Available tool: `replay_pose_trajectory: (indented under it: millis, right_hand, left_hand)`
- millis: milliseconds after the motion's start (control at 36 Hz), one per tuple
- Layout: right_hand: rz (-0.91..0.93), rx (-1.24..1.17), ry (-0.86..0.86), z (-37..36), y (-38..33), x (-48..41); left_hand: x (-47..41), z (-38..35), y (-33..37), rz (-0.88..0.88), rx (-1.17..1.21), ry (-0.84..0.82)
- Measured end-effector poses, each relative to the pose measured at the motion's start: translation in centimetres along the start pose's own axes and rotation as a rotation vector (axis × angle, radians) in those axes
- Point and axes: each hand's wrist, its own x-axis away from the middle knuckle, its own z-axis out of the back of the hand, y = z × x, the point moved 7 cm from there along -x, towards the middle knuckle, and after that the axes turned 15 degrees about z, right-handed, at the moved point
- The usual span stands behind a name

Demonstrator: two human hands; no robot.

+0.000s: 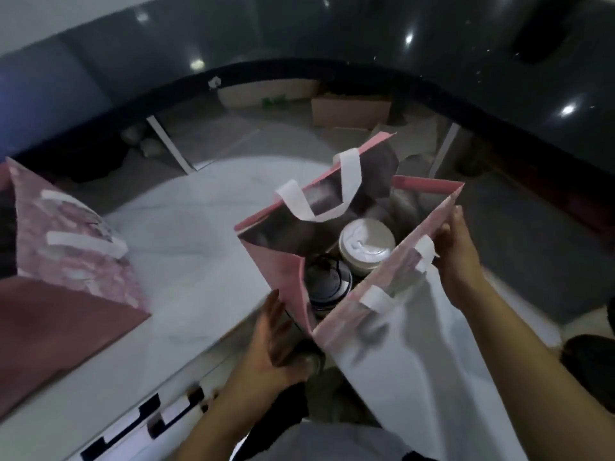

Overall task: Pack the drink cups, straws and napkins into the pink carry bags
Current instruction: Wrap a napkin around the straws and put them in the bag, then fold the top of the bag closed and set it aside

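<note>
- On the counter [186,247], at its left edge, the left pink carry bag [66,247] lies on its side.
- The left hand [276,344] presses the open pink carry bag [399,344] at its near corner, fingers [274,304] straight against the wall, by the counter's right edge.
- Inside, a dark-lidded cup [327,284] and a white-lidded cup [366,244] stand side by side.
- The right hand [456,261] is clamped on the bag's right rim, thumb over it.
</note>
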Motion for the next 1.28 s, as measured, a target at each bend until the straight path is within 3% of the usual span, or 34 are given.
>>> replay_pose_trajectory:
  millis: [167, 278, 389, 444, 639, 806, 1083, 1278]
  right_hand:
    - [0.003, 0.030, -0.081, 1.2, 0.2, 4.3]
    - [0.030, -0.026, -0.142, 2.7, 0.3, 6.9]
    - [0.120, -0.146, -0.165, 5.3, 0.0, 8.0]
    - [0.173, -0.192, -0.222, 6.0, -0.7, 8.3]
    - [0.286, 0.099, -0.461, 7.3, -3.2, 8.0]
    - [0.307, 0.223, -0.439, 7.1, -5.2, 5.8]
    - [0.303, 0.176, -0.532, 5.5, -6.8, 2.5]
    - [0.355, 0.094, -0.496, 4.4, -7.4, 1.0]
  left_hand:
    - [0.0, -1.4, -1.2, 0.065, -0.050, 0.076]
    - [-0.1, -1.4, 0.2, 0.061, -0.031, 0.040]
    - [-0.4, 0.1, 3.3, -0.061, -0.190, 0.090]
    - [-0.7, 0.2, 5.2, -0.130, -0.211, 0.022]
    - [-2.4, 0.3, 9.8, -0.194, -0.255, -0.136]
    - [-4.6, 0.1, 11.8, -0.194, -0.396, -0.188]
    - [-6.6, 0.6, 13.3, -0.228, -0.445, -0.245]
    - [-7.1, 1.0, 14.3, -0.286, -0.411, -0.112]
